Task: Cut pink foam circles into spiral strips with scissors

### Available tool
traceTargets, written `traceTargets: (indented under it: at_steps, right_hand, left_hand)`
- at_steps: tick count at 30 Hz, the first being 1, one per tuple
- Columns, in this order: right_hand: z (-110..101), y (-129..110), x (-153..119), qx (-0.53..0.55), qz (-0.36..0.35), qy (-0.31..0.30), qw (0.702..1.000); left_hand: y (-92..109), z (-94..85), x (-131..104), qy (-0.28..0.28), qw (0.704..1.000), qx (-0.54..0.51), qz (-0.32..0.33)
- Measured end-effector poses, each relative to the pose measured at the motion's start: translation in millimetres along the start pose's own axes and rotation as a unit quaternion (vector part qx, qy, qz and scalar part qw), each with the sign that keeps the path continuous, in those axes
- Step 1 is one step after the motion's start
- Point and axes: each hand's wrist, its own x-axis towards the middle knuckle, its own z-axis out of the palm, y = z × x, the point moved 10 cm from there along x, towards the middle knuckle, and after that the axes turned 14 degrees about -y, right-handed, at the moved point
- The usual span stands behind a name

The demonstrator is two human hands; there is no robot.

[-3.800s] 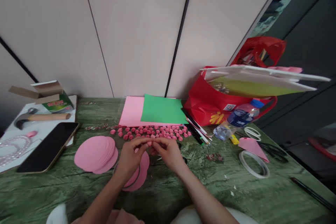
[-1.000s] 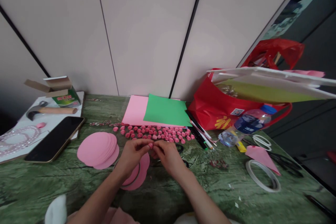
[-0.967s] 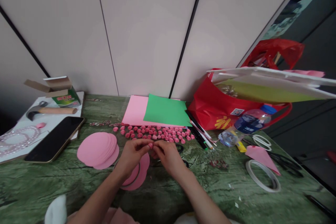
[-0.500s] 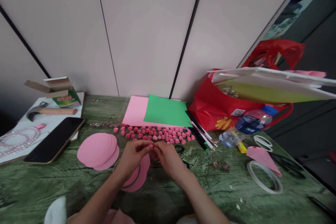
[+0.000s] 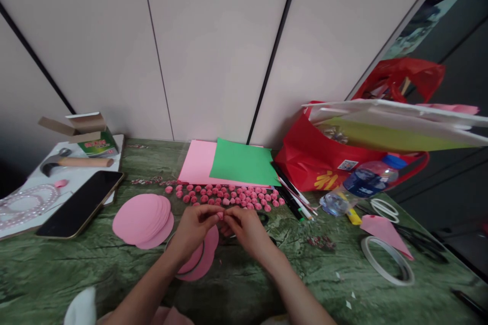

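Between the fingertips of both hands is a small pink paper rose (image 5: 220, 216), partly covered by the fingers. My left hand (image 5: 194, 226) pinches it from the left, and my right hand (image 5: 246, 228) meets it from the right. Just beyond the hands lie several rows of similar rolled pink paper roses (image 5: 217, 194). Under my left wrist are pink paper circles (image 5: 208, 256) with a tape ring on them. Black-handled scissors (image 5: 263, 218) are mostly hidden by my right hand. Left of the hands lies a stack of pink paper circles (image 5: 139, 218).
Pink sheets (image 5: 196, 162) and a green sheet (image 5: 244, 162) lie at the back. Pens (image 5: 293, 198), a water bottle (image 5: 364, 183), a red bag (image 5: 301, 157) and a tape roll (image 5: 387, 261) are at right. A phone (image 5: 80, 205), hammer (image 5: 76, 161) and open box (image 5: 97, 142) are at left.
My fingers have shifted slightly around the paper rose, and more of it shows between the fingertips. The view has moved a little; the other things lie as before.
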Motion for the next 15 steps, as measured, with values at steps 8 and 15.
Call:
traceTargets:
  at_steps: [8, 15]
  right_hand:
    - [0.0, -1.8, -0.6, -0.032, -0.005, -0.001, 0.999]
    - [1.1, 1.6, -0.3, 0.001, -0.008, -0.005, 1.000]
  left_hand:
    - [0.7, 1.3, -0.6, -0.002, 1.000, -0.002, 0.002]
    - [1.0, 0.9, -1.2, -0.003, 1.000, 0.003, 0.000]
